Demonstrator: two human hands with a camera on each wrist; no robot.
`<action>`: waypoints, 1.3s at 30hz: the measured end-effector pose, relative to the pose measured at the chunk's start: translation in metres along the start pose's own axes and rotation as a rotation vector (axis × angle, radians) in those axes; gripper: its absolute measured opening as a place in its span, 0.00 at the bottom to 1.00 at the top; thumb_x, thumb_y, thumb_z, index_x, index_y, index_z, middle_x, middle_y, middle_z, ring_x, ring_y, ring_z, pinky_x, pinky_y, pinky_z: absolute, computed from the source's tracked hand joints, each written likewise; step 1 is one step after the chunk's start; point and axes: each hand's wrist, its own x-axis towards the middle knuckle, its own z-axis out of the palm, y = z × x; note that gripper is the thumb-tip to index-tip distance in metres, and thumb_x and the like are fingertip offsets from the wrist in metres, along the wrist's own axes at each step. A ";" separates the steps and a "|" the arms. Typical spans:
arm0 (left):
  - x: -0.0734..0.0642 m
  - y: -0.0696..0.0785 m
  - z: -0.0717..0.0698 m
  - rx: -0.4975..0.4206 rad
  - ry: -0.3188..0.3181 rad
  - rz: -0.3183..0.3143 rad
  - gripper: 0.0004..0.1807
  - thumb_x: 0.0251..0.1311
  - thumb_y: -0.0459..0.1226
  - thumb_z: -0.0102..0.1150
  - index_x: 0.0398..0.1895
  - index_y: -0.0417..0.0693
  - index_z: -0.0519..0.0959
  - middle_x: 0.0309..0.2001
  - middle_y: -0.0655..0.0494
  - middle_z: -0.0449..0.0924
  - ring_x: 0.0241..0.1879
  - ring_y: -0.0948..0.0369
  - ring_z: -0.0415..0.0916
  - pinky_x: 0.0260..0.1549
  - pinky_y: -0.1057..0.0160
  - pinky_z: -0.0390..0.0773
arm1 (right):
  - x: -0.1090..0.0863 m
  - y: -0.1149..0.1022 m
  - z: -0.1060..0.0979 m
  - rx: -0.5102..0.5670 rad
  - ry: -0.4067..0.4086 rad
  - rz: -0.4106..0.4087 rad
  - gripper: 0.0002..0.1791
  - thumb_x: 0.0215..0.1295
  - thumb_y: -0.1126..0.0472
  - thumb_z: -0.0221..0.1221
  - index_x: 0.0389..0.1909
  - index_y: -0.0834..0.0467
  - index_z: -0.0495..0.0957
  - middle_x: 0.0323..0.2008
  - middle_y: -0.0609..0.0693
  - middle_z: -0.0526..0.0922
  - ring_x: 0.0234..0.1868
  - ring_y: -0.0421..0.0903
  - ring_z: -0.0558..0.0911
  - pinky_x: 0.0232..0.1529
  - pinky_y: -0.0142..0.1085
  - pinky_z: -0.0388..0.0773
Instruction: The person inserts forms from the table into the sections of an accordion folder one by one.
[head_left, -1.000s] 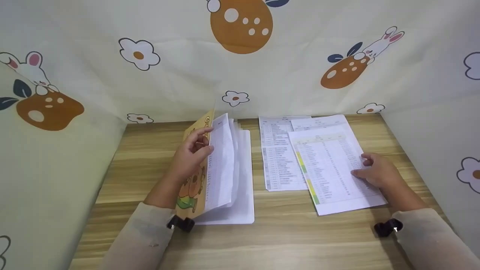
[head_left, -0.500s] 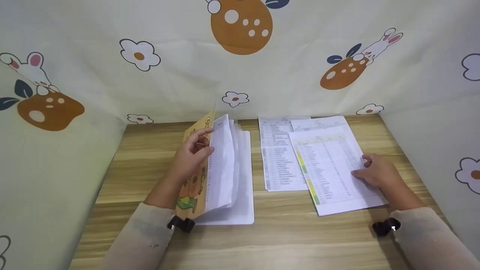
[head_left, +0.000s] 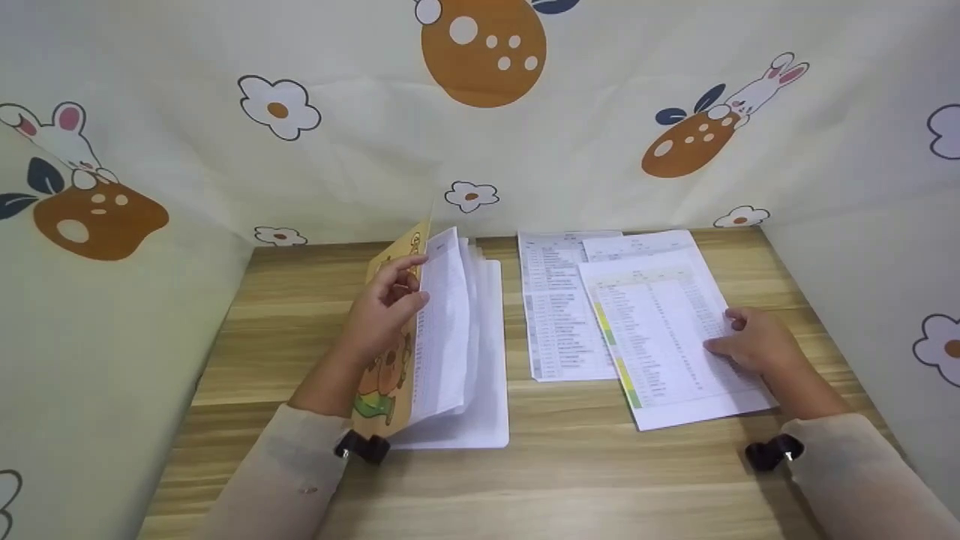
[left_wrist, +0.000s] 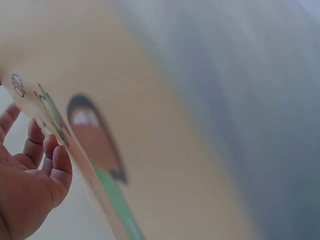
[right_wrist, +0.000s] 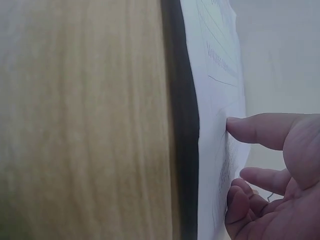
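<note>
My left hand (head_left: 379, 311) grips the raised front cover of a folder (head_left: 489, 375), thumb on its inner side. The cover is tan with cartoon figures; white printed pages stand fanned up beside it. In the left wrist view the tan cover (left_wrist: 165, 150) fills much of the picture, and the fingers (left_wrist: 61, 167) lie at its edge. At the right, my right hand (head_left: 757, 349) pinches the right edge of a printed sheet (head_left: 660, 337) with yellow and green marks. In the right wrist view the thumb (right_wrist: 260, 131) presses on the sheet's face.
Beneath the held sheet lie another printed sheet (head_left: 637, 244) and, further left, a sheet with a table of text (head_left: 559, 322). All are on a wood-grain table (head_left: 570, 487). A pale cloth (head_left: 360, 172) with rabbits and flowers encloses the back and sides.
</note>
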 end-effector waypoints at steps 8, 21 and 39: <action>-0.001 0.000 0.000 0.003 -0.012 -0.006 0.30 0.70 0.36 0.61 0.75 0.56 0.73 0.51 0.51 0.72 0.47 0.54 0.73 0.47 0.61 0.77 | 0.001 0.001 0.002 0.073 -0.004 0.013 0.52 0.66 0.49 0.70 0.79 0.74 0.58 0.74 0.76 0.68 0.75 0.74 0.68 0.75 0.64 0.64; 0.000 0.000 0.001 0.036 -0.013 -0.019 0.30 0.70 0.37 0.61 0.75 0.59 0.73 0.52 0.51 0.72 0.48 0.53 0.73 0.50 0.57 0.77 | 0.010 -0.005 0.001 0.027 -0.010 0.043 0.47 0.69 0.47 0.68 0.76 0.74 0.62 0.70 0.76 0.70 0.69 0.72 0.73 0.72 0.64 0.68; -0.001 0.001 0.001 0.012 -0.005 -0.011 0.29 0.70 0.36 0.62 0.74 0.61 0.75 0.50 0.51 0.73 0.46 0.54 0.71 0.46 0.63 0.74 | 0.009 -0.001 0.000 0.127 0.114 0.055 0.24 0.76 0.55 0.57 0.65 0.65 0.80 0.60 0.67 0.82 0.51 0.56 0.81 0.43 0.37 0.75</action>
